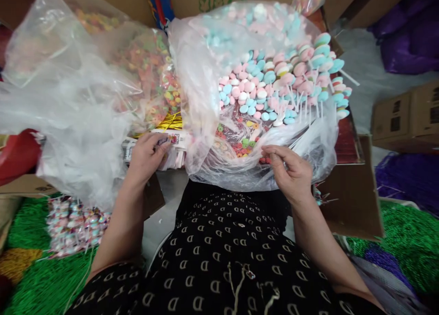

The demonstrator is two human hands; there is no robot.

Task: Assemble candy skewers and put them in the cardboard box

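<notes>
A clear plastic bag point(202, 77) lies open in front of me, full of pastel pink, blue and white lollipops point(264, 82) on white sticks. Multicoloured ring candies point(233, 141) show below them. My right hand point(286, 171) pinches the bag's front rim. My left hand point(147, 157) grips the edge of a stack of printed paper labels point(174, 139). To its upper left sits a second clear bag point(147, 72) of bright ring candies, with gold twist ties point(168, 123) just beyond the stack.
Loose clear plastic point(75, 132) billows at the left. Cardboard boxes point(408, 116) stand at the right, with purple tinsel point(408, 182) below them. Green tinsel point(44, 278) and a pile of wrapped lollipops point(75, 226) lie at the lower left.
</notes>
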